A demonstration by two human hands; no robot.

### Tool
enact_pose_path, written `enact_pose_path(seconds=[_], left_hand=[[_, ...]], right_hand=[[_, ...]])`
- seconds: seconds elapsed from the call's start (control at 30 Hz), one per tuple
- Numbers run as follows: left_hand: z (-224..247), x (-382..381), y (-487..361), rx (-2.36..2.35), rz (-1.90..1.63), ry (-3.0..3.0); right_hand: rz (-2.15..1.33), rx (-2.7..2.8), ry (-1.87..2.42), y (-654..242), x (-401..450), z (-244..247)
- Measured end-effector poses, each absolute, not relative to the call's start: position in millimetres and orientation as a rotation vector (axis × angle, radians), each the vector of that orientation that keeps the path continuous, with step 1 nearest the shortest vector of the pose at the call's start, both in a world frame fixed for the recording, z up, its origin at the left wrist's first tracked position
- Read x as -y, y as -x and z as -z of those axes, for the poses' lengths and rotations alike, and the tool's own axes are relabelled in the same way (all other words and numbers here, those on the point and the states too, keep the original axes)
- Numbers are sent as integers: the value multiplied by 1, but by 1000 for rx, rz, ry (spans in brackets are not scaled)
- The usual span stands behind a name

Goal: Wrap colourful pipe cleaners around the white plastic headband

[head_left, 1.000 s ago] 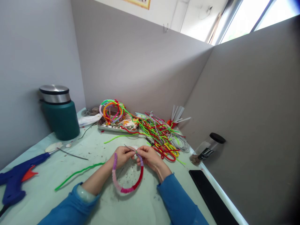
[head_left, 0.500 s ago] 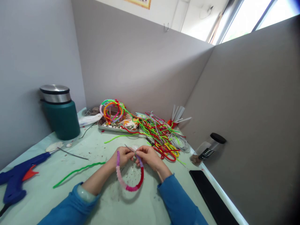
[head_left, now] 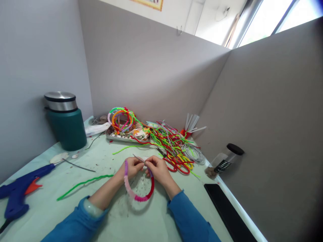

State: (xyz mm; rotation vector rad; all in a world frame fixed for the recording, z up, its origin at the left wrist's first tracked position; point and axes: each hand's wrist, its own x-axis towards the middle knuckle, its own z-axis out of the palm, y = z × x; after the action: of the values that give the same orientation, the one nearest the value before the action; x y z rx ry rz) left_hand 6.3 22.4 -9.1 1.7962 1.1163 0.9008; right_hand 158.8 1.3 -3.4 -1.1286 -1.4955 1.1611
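Note:
Near the middle of the table, both hands pinch the upper ends of a hoop (head_left: 141, 199) wrapped in fuzzy pipe cleaner, banded purple, pale pink, magenta and red. My left hand (head_left: 132, 168) is closed at the hoop's bare grey end, which sticks up past the fingertips. Beside it, my right hand (head_left: 156, 168) is closed with thumb and index finger on the same grey strand, close to the purple end. The fingertips nearly meet, and what lies right between them is partly hidden. The loop hangs below the hands, above the tabletop.
A blue glue gun (head_left: 27, 185) and a green pipe cleaner (head_left: 83, 184) lie left. Behind stand a teal flask (head_left: 66, 126) and a metal tray (head_left: 123, 137) of trinkets with coloured hoops. Tangled pipe cleaners (head_left: 166, 137) lie right of it, a black slab (head_left: 224, 208) further right.
The hoop has risen slightly and shifted a little left. My right hand has moved slightly left and up along the grey strand; my left hand keeps its pinch.

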Motion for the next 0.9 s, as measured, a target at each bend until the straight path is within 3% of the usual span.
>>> enact_pose_path(seconds=[0.4, 0.7, 0.9], left_hand=[[5, -22, -7, -1094, -939, -1768], [11, -25, -6, -1122, -924, -1817], [10, -25, -6, -1225, -899, -1863]], right_hand=[[-1367, 1300, 1084, -159, -1, -3], [-1266, 1332, 1113, -152, -4, 7], [-991, 1532, 1147, -153, -1, 10]])
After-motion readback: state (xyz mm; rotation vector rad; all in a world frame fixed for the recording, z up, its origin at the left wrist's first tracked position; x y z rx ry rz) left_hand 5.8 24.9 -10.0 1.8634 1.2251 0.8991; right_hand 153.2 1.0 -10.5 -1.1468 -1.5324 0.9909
